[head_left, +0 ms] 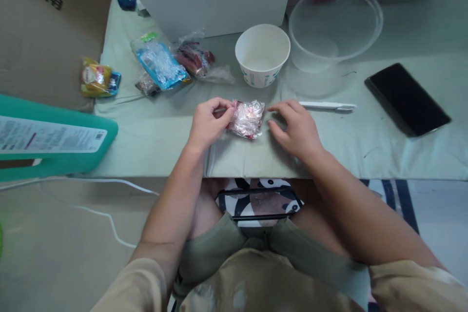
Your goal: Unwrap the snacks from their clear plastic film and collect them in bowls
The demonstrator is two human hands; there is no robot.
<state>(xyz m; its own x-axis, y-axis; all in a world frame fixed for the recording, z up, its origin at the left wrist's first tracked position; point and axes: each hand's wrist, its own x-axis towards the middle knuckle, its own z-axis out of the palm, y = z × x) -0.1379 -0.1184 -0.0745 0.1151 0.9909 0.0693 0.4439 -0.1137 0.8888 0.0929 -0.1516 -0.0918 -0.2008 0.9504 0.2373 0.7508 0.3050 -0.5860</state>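
Observation:
A small shiny clear-and-red plastic packet (247, 119) is over the cloth-covered table, straight in front of me. My left hand (211, 121) pinches its left edge between thumb and fingers. Just right of the packet, my right hand (297, 126) has thumb and fingers apart with nothing between them; its fingertips come close to the packet's right edge. Beyond the packet stands a white paper cup (262, 53) with a blue pattern. A white, slim plastic utensil (329, 106) lies beside my right hand, its near end partly hidden by the fingers.
Behind at right stands a clear plastic bowl (334, 29); a black phone (407, 99) lies farther right. Several packets, including a blue one (161, 64) and a yellow one (98, 78), lie left. A green container (58, 136) and cardboard box (54, 34) border the left side.

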